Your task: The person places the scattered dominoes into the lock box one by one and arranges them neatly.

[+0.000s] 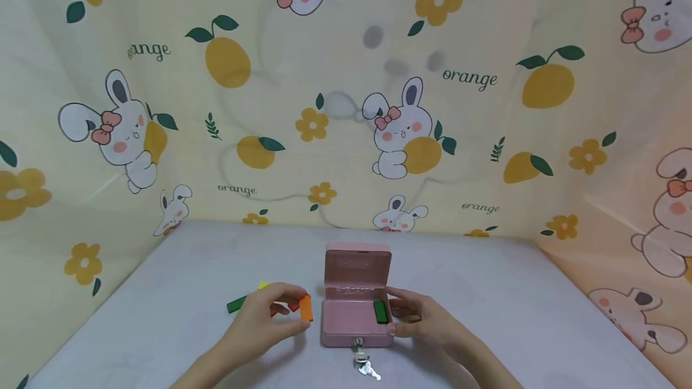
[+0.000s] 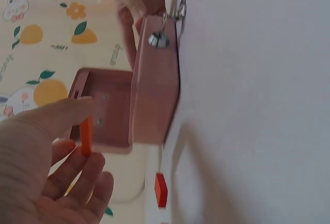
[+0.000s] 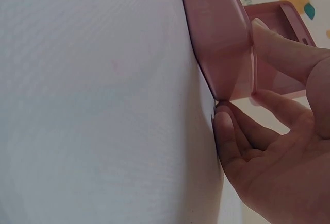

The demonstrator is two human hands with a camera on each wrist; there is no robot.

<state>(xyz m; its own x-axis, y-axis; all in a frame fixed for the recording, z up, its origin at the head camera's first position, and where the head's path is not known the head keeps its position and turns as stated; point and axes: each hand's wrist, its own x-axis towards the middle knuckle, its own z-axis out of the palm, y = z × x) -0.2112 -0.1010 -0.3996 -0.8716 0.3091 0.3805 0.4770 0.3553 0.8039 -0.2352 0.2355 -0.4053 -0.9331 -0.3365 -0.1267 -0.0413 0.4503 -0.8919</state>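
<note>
One orange block is pinched narrowly between the thumb and fingertips of the person's left hand, raised just beside the left wall of an open pink box. The right hand grips the box's right side, thumb near the front corner. Inside, a green block lies along the right wall; a second green block rests on the table beyond the left hand. I'd judge this a loading step; the next move would call for lifting the orange block over the rim and lowering it in, box held steady.
</note>
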